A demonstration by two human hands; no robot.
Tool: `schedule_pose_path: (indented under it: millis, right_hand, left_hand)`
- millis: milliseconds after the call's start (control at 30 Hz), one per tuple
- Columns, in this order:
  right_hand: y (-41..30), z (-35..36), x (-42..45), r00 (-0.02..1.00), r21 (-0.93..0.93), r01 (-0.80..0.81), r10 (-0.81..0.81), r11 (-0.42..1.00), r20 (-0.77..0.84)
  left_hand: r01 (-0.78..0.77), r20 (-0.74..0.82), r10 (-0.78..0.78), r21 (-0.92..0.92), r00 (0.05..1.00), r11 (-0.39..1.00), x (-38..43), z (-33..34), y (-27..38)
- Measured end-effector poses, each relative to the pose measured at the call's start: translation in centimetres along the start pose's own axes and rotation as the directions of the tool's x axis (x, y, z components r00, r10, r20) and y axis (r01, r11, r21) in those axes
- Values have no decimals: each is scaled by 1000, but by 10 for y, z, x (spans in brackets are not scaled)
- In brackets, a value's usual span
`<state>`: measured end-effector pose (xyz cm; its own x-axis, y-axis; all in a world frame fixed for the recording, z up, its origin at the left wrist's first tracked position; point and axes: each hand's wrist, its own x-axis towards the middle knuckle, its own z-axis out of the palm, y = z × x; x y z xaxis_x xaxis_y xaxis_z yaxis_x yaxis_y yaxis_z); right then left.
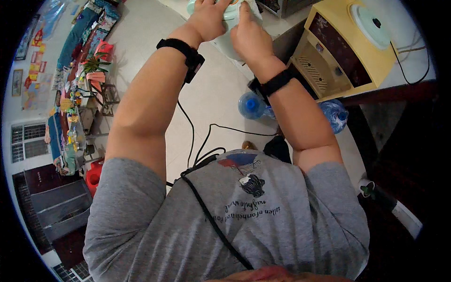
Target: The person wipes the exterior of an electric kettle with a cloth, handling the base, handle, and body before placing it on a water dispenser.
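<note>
At the top edge of the view, my left hand (208,20) rests on a pale green, rounded appliance or container (230,40). Its kind cannot be told, as the picture's rim cuts it off. My right hand (249,38) is beside it, with a white cloth (254,10) under its fingers against the same surface. The cloth seems pressed by the extended index finger; the other fingers are curled. A black band (276,83) circles each wrist, and the left one bears a small black device (195,68).
A yellow water dispenser (380,67) stands on a table at the right. Clear plastic water bottles (251,105) are on the floor below. Black cables (211,132) run across the floor and my shirt. A cluttered bench with cushions (74,46) lines the left wall.
</note>
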<state>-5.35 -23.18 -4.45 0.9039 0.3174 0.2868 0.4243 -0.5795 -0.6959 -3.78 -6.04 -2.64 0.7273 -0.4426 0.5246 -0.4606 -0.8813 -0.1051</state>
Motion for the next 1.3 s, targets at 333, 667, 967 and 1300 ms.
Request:
schedule_pose_path:
  millis: [333, 667, 967, 1300]
  right_hand:
    - [17, -6, -54, 991, 120, 117, -124, 986, 53]
    - [49, -5, -72, 870, 138, 233, -270, 963, 413]
    - [172, -49, -50, 874, 382, -118, -87, 917, 478]
    - [103, -69, 19, 834, 669, -408, -44, 621, 549]
  left_hand:
    - [174, 245, -187, 72, 951, 982, 2, -2, 2]
    - [257, 242, -256, 30, 936, 966, 8, -15, 11]
    - [482, 270, -500, 134, 823, 866, 35, -49, 33]
    - [547, 109, -538, -86, 836, 833, 41, -69, 43]
